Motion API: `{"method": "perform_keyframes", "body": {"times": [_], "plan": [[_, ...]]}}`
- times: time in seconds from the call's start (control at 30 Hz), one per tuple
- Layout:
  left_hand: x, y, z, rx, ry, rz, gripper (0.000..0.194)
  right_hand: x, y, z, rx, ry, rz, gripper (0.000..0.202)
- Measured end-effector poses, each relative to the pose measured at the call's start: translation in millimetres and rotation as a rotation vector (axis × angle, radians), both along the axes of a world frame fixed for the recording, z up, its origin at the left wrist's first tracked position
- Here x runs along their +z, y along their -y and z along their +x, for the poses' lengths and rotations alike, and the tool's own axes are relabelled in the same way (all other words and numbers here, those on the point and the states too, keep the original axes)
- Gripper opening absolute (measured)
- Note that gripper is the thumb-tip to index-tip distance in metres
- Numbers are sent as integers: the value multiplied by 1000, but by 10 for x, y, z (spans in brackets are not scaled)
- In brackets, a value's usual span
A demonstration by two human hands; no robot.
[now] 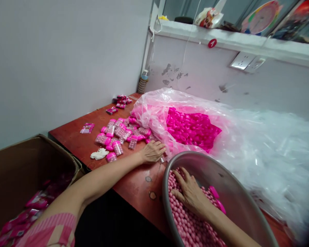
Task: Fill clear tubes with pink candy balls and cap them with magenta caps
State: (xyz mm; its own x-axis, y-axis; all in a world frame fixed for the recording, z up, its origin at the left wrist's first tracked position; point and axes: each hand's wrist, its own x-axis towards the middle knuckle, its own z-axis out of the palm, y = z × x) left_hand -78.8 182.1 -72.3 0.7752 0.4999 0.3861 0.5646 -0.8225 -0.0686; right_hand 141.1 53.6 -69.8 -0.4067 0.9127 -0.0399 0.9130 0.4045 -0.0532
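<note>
My right hand [189,192] is inside a large grey basin [237,187], its fingers spread over small pink balls [185,224]. Two bright pink plastic pieces [217,199] lie by my right wrist in the basin. On the red table, my left hand [153,151] rests palm down with its fingers curled over. A bit of clear plastic [162,159] shows under those fingertips; the rest is hidden. Just beyond my left hand is a pile of small clear bottles [121,130] with pink caps, filled with pink balls.
A clear plastic bag [154,106] of bright pink caps [190,128] lies behind the basin. More clear plastic [278,161] is heaped at right. A cardboard box [33,154] with pink packets stands at left. White crumpled material [99,154] and pink packets [122,100] lie on the table [141,185].
</note>
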Motion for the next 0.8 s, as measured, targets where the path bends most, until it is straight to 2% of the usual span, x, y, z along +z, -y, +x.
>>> {"method": "perform_keyframes", "body": {"times": [0.23,0.37,0.47,0.6,0.7,0.8], "plan": [[-173,-43,281,-5,-15,-57,33,10,11,-14,-2,12,1,64],[-218,-9,290,25,-28,-80,36,-36,-2,9,-10,21,16,60],[-202,-34,99,27,-53,-87,34,-98,-25,42,16,15,37,58],[-128,-126,-361,33,-78,-94,28,-156,-47,63,24,5,77,59],[-47,-182,-702,48,-73,-95,25,-114,-33,32,5,5,64,60],[24,-172,-887,105,-18,-90,27,-6,14,-29,-13,1,26,63]]}}
